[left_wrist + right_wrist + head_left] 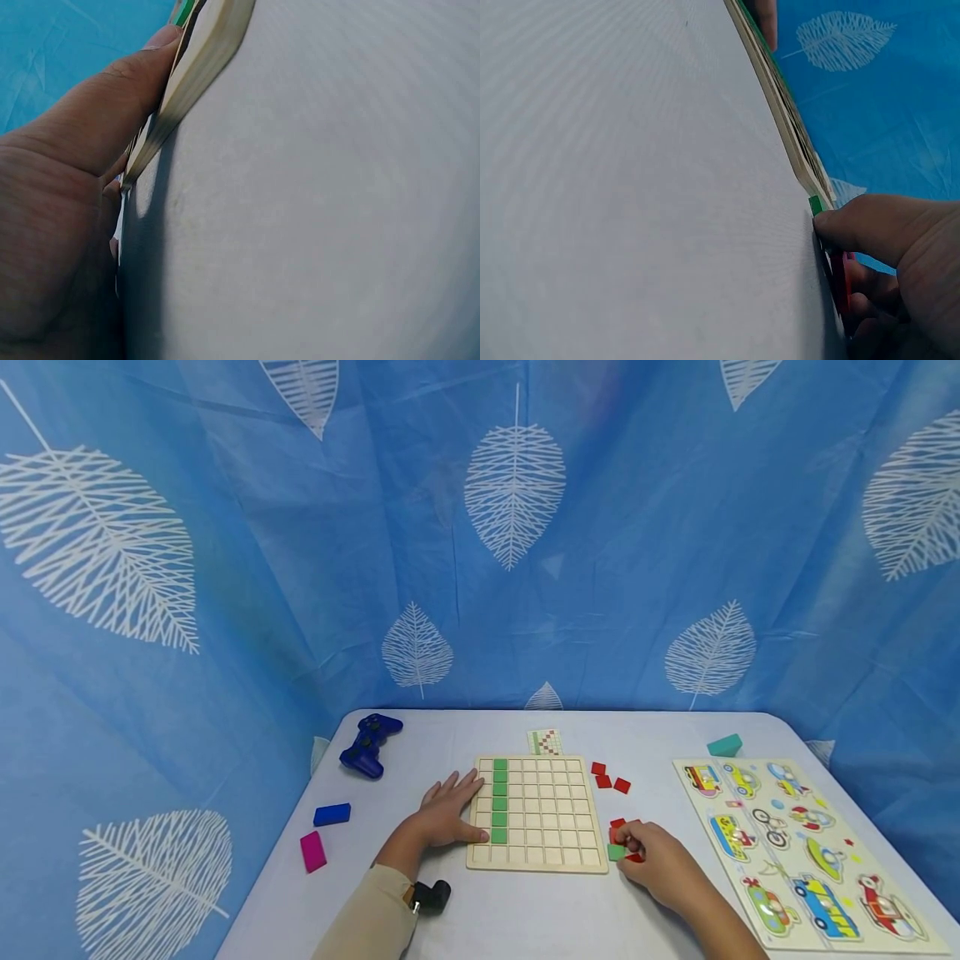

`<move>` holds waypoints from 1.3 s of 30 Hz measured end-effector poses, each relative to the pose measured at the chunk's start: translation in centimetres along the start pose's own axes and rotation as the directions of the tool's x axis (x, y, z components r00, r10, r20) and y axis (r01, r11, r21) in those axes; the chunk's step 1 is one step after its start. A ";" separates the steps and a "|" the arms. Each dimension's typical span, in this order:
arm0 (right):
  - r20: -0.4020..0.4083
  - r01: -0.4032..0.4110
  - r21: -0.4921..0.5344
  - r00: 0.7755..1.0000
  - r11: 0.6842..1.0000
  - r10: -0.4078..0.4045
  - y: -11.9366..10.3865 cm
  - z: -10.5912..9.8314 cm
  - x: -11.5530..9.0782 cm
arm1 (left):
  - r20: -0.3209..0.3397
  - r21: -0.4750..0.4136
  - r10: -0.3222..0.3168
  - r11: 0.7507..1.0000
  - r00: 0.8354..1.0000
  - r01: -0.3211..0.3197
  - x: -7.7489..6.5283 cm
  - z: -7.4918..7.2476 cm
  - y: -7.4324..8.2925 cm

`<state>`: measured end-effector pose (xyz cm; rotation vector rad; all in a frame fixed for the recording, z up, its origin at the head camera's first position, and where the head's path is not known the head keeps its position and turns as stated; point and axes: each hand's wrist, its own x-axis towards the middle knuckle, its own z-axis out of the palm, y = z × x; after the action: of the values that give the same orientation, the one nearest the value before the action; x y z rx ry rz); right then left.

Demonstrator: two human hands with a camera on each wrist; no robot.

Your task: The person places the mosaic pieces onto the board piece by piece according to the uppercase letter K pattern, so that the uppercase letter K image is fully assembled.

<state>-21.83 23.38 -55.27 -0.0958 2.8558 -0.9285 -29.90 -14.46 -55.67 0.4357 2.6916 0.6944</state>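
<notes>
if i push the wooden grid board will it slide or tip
Likely slide: the grid board lies flat on the table. It's probably stiff, judging by its thick edge. The left hand on its side might resist.

The head view looks forward and down from the near side, well back, across the bench (555,918) to the blue curtain (600,485). Both wrist views look from close in, rolled sideways; all three share the wooden board (552,821).

The grid board (550,820) is smooth, pale wood; the table top (525,914) appears matt; the controller (368,745) near its far left corner looks plastic.
</notes>
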 end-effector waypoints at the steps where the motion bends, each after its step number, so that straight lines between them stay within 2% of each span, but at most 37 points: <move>1: 0.001 0.002 -0.002 1.000 1.000 -0.002 -0.1 0.0 0.0 | -0.002 -0.004 0.002 1.000 1.000 -0.002 0.0 0.0 0.0; 13: 0.058 -0.033 -0.014 0.998 0.999 0.034 -0.4 -0.3 0.2 | -0.008 0.000 -0.013 1.000 1.000 0.013 0.0 0.0 0.1; 28: 0.018 -0.011 0.001 1.000 1.000 0.011 -0.7 -0.7 0.0 | 0.006 -0.021 -0.013 1.000 1.000 0.013 -0.2 -0.2 0.4; 35: -0.050 0.042 0.060 0.998 0.997 -0.039 -2.9 -0.3 0.1 | 0.006 -0.024 -0.010 1.000 1.000 0.011 -0.3 -0.3 0.4; 39: -0.044 0.076 0.092 0.996 0.993 -0.073 -5.0 0.5 0.2 | 0.007 -0.024 -0.009 1.000 1.000 0.009 -0.2 -0.3 0.3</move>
<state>-21.92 19.07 -52.75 -0.1768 2.8578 -1.0894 -29.78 -14.38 -55.22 0.4191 2.6746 0.7202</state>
